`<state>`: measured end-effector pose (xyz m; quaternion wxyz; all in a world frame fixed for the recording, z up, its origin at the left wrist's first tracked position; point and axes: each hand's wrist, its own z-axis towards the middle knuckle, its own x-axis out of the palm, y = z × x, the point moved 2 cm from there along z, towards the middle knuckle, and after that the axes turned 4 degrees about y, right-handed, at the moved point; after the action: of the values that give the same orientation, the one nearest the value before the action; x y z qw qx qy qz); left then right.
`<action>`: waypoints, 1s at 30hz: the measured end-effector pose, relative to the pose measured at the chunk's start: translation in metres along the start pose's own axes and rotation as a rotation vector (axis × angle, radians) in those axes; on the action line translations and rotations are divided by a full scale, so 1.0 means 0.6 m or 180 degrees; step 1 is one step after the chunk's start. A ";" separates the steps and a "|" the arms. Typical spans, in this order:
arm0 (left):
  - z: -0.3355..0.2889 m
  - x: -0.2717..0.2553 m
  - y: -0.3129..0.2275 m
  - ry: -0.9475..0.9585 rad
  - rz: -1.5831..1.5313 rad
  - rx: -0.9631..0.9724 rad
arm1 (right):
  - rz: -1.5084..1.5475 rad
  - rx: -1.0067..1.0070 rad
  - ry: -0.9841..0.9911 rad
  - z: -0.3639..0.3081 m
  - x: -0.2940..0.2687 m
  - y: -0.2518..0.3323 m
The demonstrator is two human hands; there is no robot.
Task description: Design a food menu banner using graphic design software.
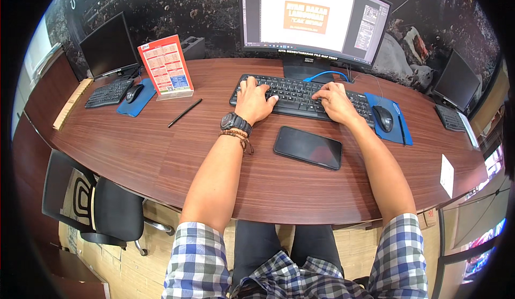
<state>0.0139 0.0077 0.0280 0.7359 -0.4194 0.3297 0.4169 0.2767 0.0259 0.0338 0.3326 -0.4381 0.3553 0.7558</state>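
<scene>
Both of my hands rest on a black keyboard (296,97) in front of a monitor (365,17). My left hand (254,101) lies over its left end, fingers spread on the keys and thumb out to the right. A black watch (234,123) and a beaded bracelet (234,133) circle that wrist. Over the right half of the keys is my right hand (339,104), empty, its index finger reaching left and the other fingers loosely bent. Between my forearms a dark smartphone (308,147) lies flat, screen up. The monitor displays an orange rectangle with white lettering on a white page.
Right of the keyboard, a black mouse (383,118) and a thin black pen sit on a blue mouse pad (396,131). To the left are a black pen (185,112) and an upright red-and-white sign (166,65). An office chair (115,208) stands at the lower left.
</scene>
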 end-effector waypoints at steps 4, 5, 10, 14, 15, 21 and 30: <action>0.001 0.001 -0.001 0.0034 0.0019 -0.0019 | -0.0020 0.0006 -0.0014 -0.001 0.000 -0.004; 0.001 0.000 -0.001 0.0043 0.0017 -0.0021 | -0.0020 0.0005 -0.0016 0.000 -0.001 -0.004; -0.001 0.001 -0.007 -0.0006 0.0043 -0.0003 | -0.0622 0.0408 -0.0421 -0.003 -0.002 -0.021; -0.001 0.002 0.000 0.0001 0.0023 0.0091 | -0.0782 0.0628 -0.0339 -0.005 0.001 -0.026; -0.002 0.002 0.001 0.0010 0.0015 0.0124 | -0.0733 0.0704 -0.0240 -0.005 -0.001 -0.026; 0.000 0.006 0.002 -0.0098 -0.0045 0.0209 | -0.0733 0.0723 -0.0195 -0.005 0.001 -0.035; 0.001 -0.001 -0.003 0.0098 0.0110 -0.0061 | -0.0311 0.0366 -0.0574 -0.002 -0.011 -0.035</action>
<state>0.0153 0.0074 0.0296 0.7194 -0.4271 0.3441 0.4262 0.2969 0.0347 0.0340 0.4243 -0.3652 0.3450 0.7534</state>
